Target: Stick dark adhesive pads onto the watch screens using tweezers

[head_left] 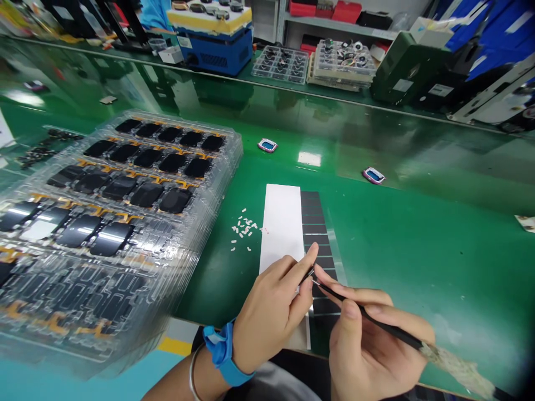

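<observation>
Slim black tool (388, 327) sits in the right hand (371, 359), whose grip is closed on its shaft; I judge the work is somewhere in the middle, with one piece being handled. The thin tip of the tool points out of this grip toward the left hand (271, 306), which pinches what seems a small dark piece (308, 274), partly hidden by fingers. Beneath and beyond both grips lie a white sheet (282, 217) and, just to its right, a dark banded sheet (315, 220). Farther, left of the grips, loose white bits (246, 227) are scattered on the tabletop (409, 239). These bits suggest that some part is done, while many dark bands seem left; the exact count I cannot tell.
</observation>
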Tool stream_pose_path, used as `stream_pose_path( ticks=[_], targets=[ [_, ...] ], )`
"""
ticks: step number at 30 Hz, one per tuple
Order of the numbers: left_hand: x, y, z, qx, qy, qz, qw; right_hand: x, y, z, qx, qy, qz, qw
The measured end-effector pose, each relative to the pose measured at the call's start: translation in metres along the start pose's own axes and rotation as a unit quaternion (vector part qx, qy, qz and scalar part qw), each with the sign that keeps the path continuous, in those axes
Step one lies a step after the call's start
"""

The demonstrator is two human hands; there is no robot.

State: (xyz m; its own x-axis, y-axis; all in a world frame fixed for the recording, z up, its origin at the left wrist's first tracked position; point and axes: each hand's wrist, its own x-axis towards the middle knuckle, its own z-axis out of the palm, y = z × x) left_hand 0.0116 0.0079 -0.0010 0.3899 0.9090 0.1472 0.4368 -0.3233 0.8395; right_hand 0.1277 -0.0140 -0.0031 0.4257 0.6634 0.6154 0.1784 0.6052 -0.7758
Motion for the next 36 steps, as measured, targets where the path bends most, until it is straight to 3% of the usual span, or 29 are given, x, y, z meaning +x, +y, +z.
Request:
stream_pose_path(
  ticks=[10, 29, 36],
  targets=[
    [0.0013, -0.0002, 0.0019, 0.024, 0.009, 0.009, 1.000, 0.0003, 0.0001, -0.0007, -0.018, -0.042, -0.028, 0.999],
    [0.0003, -0.0002, 0.0021, -0.004, 0.003, -0.015, 1.000, 0.0056, -0.0023, 0.0055, -0.009, -0.013, -0.003, 1.000],
    [0.0003, -0.0042, 0.0033, -0.006, 0.003, -0.029, 1.000, 0.0035, 0.0016, 0.0047, -0.010, -0.029, -0.001, 1.000]
  ],
)
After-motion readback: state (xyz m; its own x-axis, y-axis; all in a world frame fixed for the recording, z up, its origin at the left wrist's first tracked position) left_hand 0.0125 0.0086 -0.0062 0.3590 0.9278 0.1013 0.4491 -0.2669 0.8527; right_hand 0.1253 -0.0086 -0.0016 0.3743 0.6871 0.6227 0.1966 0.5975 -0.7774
